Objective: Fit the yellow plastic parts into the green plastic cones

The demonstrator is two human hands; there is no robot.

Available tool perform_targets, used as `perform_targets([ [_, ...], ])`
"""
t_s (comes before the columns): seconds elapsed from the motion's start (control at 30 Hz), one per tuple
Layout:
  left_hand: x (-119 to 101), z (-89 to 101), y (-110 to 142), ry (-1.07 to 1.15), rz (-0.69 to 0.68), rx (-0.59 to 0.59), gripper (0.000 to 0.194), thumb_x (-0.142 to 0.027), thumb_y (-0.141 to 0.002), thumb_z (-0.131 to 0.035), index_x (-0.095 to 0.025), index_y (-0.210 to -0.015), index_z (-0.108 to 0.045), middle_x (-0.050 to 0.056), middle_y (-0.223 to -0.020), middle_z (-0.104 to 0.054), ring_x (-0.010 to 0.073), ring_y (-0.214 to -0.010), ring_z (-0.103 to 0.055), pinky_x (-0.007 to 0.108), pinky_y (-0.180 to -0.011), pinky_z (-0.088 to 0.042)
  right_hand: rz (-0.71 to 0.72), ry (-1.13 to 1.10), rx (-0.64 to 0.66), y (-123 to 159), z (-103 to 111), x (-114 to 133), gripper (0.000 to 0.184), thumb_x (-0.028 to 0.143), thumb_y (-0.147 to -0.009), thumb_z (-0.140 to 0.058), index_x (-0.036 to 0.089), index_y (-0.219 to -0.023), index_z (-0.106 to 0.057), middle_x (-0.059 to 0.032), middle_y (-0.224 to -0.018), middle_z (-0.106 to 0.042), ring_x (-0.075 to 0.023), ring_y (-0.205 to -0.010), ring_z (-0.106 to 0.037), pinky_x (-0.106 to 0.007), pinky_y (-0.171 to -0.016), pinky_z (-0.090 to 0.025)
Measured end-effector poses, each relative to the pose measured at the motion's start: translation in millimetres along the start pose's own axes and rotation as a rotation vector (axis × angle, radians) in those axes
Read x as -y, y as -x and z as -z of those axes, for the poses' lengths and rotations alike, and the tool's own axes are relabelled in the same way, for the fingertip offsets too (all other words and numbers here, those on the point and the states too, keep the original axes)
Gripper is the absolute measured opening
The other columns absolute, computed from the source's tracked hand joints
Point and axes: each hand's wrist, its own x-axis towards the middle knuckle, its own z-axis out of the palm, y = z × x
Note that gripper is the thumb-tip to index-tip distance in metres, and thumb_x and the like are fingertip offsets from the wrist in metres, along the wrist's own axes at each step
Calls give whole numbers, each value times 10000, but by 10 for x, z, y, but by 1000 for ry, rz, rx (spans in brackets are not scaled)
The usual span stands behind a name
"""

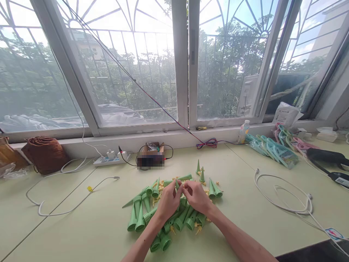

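Over the middle of a pile of hollow green plastic spikes (pixel 139 218), my two hands meet at the fingertips. My left hand (pixel 169 198) is closed around a green plastic spike (pixel 177 185), its tip showing above the fingers. Pinched fingers of my right hand (pixel 196 196) come up against that spike; what is between them is mostly hidden. Small yellow plastic valve pieces (pixel 198 230) lie among the spikes. Two spikes (pixel 202 175) stand upright just behind my right hand, and another pair (pixel 215 189) leans together to its right.
A white charging cable (pixel 73 210) lies at the left, with another coiled cable (pixel 283 209) at the right. Along the window sill are a power strip (pixel 107 160), a small cardboard box (pixel 155 148), a bottle (pixel 243 131) and bagged teal hangers (pixel 278 151).
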Motion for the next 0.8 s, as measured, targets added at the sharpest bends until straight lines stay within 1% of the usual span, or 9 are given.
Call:
perform_targets([
  [0.3, 14, -6, 1, -19, 10, 15, 258, -397, -958, -379, -197, -903, -533, -63, -548, -380, 131, -466, -352, 233, -503, -288, 10, 3, -13, 4, -4, -3, 230, 241, -923, -488, 184, -702, -509, 21, -609, -484, -118, -533, -408, -235, -503, -299],
  [0.53, 22, -13, -1, -28, 5, 4, 259, -388, -951, -386, -196, -901, -552, -52, -554, -419, 136, -473, -380, 235, -509, -310, 5, 3, -12, 0, -4, -10, 220, 225, -912, -495, 185, -695, -510, 18, -614, -499, -120, -538, -416, -235, -508, -307],
  [0.8, 29, -11, 3, -24, 2, 18, 246, -384, -960, -382, -197, -888, -524, -62, -556, -395, 134, -479, -366, 236, -516, -300, 7, 11, -8, 1, 2, -6, 218, 221, -912, -488, 186, -698, -512, 20, -614, -492, -121, -541, -410, -237, -513, -303],
])
